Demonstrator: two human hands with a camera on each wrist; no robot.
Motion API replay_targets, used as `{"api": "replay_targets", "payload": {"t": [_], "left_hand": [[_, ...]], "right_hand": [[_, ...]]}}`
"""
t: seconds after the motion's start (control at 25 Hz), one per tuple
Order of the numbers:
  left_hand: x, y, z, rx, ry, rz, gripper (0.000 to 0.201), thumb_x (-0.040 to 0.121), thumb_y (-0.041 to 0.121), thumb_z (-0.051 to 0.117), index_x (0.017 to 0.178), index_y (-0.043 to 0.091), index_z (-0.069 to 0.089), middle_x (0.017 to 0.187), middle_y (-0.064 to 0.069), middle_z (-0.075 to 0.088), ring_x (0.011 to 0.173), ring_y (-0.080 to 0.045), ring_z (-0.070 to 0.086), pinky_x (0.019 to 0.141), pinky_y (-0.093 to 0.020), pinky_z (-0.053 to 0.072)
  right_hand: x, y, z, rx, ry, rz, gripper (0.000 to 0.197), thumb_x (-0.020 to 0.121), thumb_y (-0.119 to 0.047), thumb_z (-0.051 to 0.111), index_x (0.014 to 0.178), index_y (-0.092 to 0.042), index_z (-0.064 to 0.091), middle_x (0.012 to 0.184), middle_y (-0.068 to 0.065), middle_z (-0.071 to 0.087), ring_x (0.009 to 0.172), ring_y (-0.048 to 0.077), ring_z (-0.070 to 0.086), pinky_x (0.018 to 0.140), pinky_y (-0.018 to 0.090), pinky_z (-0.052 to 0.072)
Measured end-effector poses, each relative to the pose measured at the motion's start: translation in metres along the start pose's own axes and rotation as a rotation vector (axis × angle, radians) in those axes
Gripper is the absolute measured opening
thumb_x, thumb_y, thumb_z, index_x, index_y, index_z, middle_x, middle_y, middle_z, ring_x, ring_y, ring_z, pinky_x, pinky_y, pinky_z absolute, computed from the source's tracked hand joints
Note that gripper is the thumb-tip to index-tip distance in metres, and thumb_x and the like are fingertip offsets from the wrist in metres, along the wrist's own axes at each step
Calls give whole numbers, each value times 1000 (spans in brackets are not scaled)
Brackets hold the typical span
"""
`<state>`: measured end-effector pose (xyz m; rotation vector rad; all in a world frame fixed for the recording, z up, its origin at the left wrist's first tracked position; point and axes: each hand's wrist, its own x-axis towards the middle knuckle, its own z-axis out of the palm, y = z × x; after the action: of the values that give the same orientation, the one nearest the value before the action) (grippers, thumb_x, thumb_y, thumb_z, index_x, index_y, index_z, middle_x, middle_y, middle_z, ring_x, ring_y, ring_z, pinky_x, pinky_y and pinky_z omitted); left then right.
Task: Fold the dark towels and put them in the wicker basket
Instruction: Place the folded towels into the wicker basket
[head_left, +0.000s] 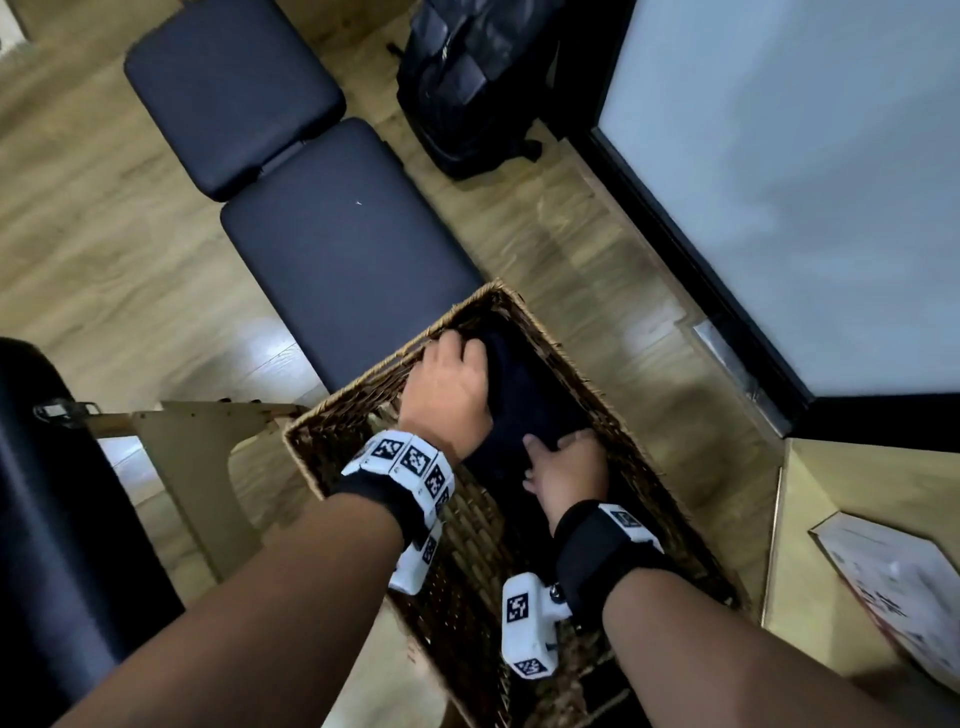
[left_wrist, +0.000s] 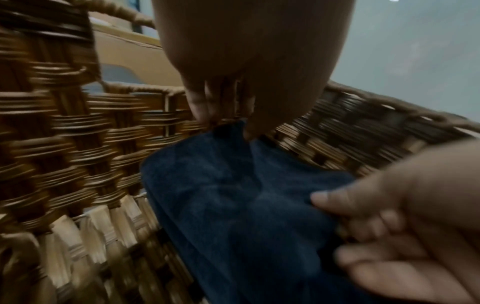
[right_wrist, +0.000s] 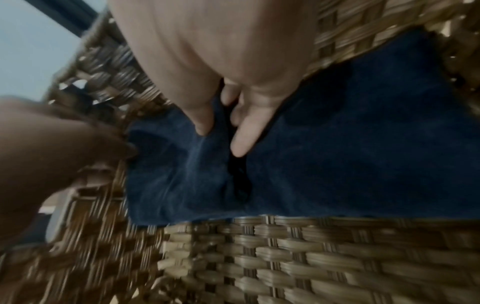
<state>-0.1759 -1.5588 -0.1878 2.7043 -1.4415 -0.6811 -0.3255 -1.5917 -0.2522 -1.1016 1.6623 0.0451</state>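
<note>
both hands down inside the rectangular woven wicker basket (head_left: 524, 312), setting in a folded dark navy towel (head_left: 530, 395). towel lying on the basket floor toward the far end, its far edge close to the end wall.

left hand (head_left: 449, 392) curled at the towel's far left corner, fingers (left_wrist: 205, 102) bunched and pinching the cloth edge right by the weave. right hand (head_left: 566, 470) at the near edge, thumb on top and fingers tucked under the fold, so gripping it too; from the right wrist view, fingers (right_wrist: 242, 139) lying along a crease in the cloth.

seemingly the placing step, nearly done. to finish well: lower the far corner flat before letting go, keep the fold stacked with the near hand, then slide the fingers out sideways rather than lifting, lest the top layer flip open. smooth the central crease once flat. keep knuckles off the rough wicker wall, where terry loops could snag.

black padded bench (head_left: 343, 249) just beyond the basket, a black backpack (head_left: 467, 88) on the wooden floor farther off.
</note>
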Motion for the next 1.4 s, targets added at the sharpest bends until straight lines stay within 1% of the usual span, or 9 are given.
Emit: {"api": "replay_targets", "payload": {"t": [0.08, 0.2, 0.32, 0.52, 0.6, 0.72, 0.92, 1.16, 1.4], "left_hand": [[-1, 6, 3, 54, -111, 52, 47, 78, 18, 61, 122, 9, 49, 124, -17, 43, 114, -38, 49, 84, -49, 49], [11, -3, 11, -30, -378, -84, 75, 79, 32, 63, 147, 27, 30, 150, -12, 24, 135, -35, 32, 101, -60, 42], [11, -10, 5, -183, -430, -98, 71, 74, 37, 55, 143, 28, 40, 144, -12, 44, 131, -32, 46, 104, -49, 45], [-32, -19, -27, -426, -300, -199, 19, 86, 27, 60, 103, 22, 66, 105, -6, 70, 103, -25, 64, 82, -26, 45], [-64, -27, -40, -488, -253, -266, 3, 85, 27, 62, 85, 26, 64, 97, -4, 72, 97, -23, 66, 82, -26, 47], [-122, -39, -60, -558, -178, -332, 15, 85, 30, 62, 72, 26, 56, 93, -5, 72, 93, -24, 66, 77, -27, 48], [-236, -79, -91, -604, 61, -398, 19, 87, 30, 57, 75, 16, 55, 88, -6, 71, 90, -29, 65, 74, -33, 52], [-361, -163, -111, -669, 448, -644, 15, 84, 30, 61, 76, 20, 55, 76, 0, 69, 84, -28, 65, 72, -35, 50], [-440, -256, -115, -494, 657, -867, 1, 83, 17, 60, 82, 16, 59, 86, -6, 60, 88, -32, 58, 74, -40, 48]], "right_hand": [[-5, -2, 4, -113, 28, -80, 26, 81, -19, 75, 86, -28, 51, 86, 4, 67, 75, 30, 69, 74, 45, 60], [-8, -5, 12, -114, -130, -121, 77, 75, -1, 67, 128, -50, 42, 101, -5, 61, 89, 28, 69, 68, 50, 63], [-8, -15, 10, -104, -272, -15, 104, 71, 2, 67, 150, -48, 21, 123, 2, 60, 99, 30, 65, 57, 50, 62], [-34, -28, -4, -250, -377, -135, 83, 73, -17, 80, 146, -26, 42, 123, -4, 60, 111, 23, 64, 92, 46, 57], [-62, -32, -9, -286, -414, -156, 47, 80, -16, 75, 125, -14, 62, 110, 1, 70, 93, 21, 68, 80, 37, 56], [-113, -37, -12, -391, -403, -310, 7, 82, -23, 71, 89, -21, 72, 83, 5, 75, 76, 22, 71, 71, 40, 59], [-205, -43, 10, -601, -386, -619, 5, 87, -24, 69, 83, -23, 72, 77, -5, 72, 75, 12, 68, 74, 28, 56], [-306, -28, 88, -549, -557, -750, 6, 77, -26, 69, 73, -30, 71, 73, -2, 73, 73, 17, 71, 74, 48, 62], [-372, -37, 161, -557, -628, -832, 7, 69, -36, 66, 73, -31, 70, 70, 0, 73, 75, 20, 73, 74, 49, 61]]}}
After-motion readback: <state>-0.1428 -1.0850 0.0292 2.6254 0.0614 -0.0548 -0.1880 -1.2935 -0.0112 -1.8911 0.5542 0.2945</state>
